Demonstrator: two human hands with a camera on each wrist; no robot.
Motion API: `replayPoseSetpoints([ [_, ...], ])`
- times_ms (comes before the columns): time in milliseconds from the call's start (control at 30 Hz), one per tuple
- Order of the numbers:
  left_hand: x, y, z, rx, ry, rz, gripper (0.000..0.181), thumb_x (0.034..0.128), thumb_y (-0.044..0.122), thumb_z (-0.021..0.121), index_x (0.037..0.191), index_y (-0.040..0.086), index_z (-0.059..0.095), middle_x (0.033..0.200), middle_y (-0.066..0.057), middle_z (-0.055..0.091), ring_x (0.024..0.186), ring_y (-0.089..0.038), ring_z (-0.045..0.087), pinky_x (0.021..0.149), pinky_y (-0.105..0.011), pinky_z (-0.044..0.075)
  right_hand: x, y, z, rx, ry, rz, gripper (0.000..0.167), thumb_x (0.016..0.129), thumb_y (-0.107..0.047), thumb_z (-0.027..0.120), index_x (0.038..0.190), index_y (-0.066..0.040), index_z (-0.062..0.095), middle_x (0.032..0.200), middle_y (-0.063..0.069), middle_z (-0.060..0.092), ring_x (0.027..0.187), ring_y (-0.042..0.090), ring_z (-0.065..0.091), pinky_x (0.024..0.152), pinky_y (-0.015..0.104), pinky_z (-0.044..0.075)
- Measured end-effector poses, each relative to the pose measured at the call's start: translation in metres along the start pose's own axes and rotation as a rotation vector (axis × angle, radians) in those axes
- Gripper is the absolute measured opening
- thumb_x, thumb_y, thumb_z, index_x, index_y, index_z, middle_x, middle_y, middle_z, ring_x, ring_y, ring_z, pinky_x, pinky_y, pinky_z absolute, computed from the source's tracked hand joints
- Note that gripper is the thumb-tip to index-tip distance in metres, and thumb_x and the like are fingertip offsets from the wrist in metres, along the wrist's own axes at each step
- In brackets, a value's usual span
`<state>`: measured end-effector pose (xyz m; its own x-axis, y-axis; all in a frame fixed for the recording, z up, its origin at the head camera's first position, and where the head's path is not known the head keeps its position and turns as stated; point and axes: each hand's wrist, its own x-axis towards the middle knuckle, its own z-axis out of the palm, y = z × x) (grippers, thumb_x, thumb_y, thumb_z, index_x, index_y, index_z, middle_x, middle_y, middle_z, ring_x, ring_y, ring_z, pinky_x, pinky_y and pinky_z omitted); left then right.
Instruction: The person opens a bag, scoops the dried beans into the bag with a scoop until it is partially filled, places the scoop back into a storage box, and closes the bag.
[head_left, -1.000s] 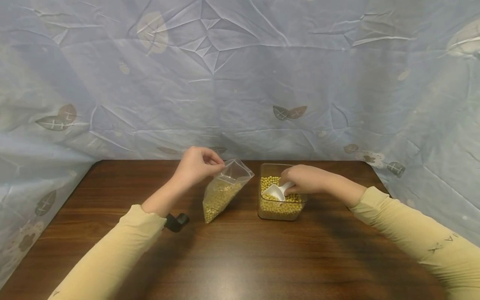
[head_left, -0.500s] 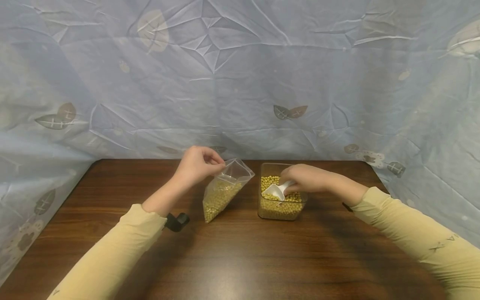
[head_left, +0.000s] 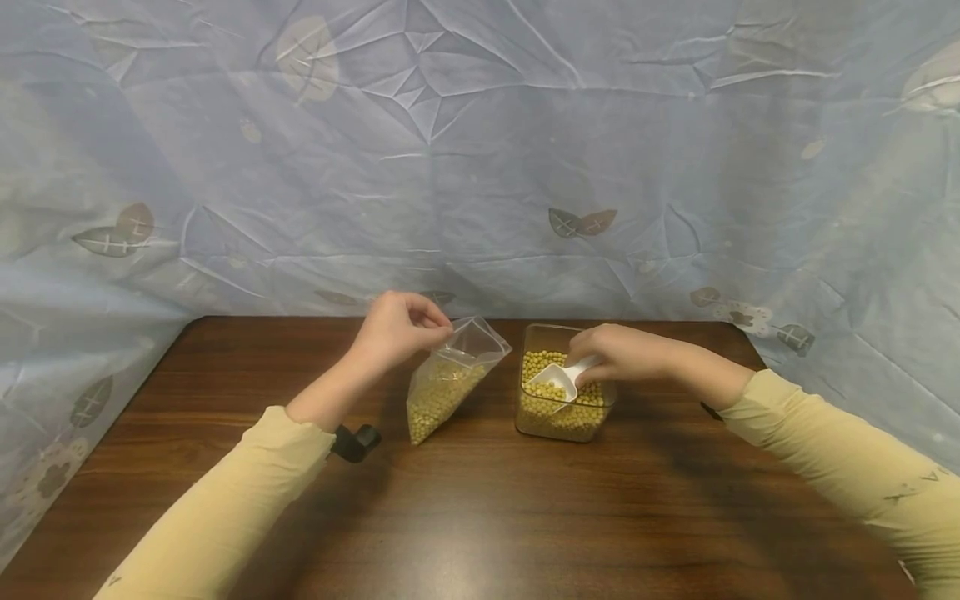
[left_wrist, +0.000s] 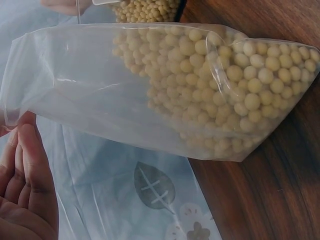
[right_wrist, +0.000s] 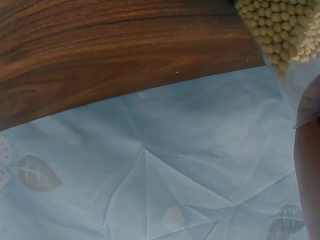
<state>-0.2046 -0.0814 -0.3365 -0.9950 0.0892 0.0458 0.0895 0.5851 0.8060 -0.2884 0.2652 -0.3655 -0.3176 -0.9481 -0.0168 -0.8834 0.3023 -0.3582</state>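
Clear bag (head_left: 441, 398) w/ yellow beans (left_wrist: 215, 85) is pinched at top edge by L hand (head_left: 399, 332), just L of tub (head_left: 553, 337) on table (head_left: 510, 508); white scoop (head_left: 566, 375), part-filled, is held in tub, handle clamped in grip of R hand (head_left: 617, 352).

A dark brown, wood-grained desk (head_left: 480, 508) fills the lower part of the head view, its far corners rounded and a soft patch of glare on its front. Behind it and along both sides hangs a pale blue-grey cloth (head_left: 480, 183), creased by folds, with diamond-shaped creases high near the middle. Printed on it are a centre leaf pair (head_left: 582, 222), one grey and one brownish, a left leaf pair (head_left: 120, 232), a large pale leaf (head_left: 307, 58) towards the upper left, and a whitish flower (head_left: 742, 315) near the desk's far right corner.
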Motion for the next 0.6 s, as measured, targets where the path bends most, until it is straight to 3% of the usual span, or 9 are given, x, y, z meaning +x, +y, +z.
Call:
replayPoseSetpoints([
  [600,0.001,0.002,0.001,0.016,-0.012,-0.010,0.009,0.0918,0.015,0.080,0.095,0.007,0.082,0.087,-0.009,0.081,0.075,-0.014,0.073,0.073,-0.026,0.057,-0.018,0.004,-0.008,0.122,0.120,0.041,0.010,0.097,-0.012,0.077,0.106,-0.009,0.080,0.098,-0.002,0.074,0.091,0.007,0.065,0.079,0.027,0.059],
])
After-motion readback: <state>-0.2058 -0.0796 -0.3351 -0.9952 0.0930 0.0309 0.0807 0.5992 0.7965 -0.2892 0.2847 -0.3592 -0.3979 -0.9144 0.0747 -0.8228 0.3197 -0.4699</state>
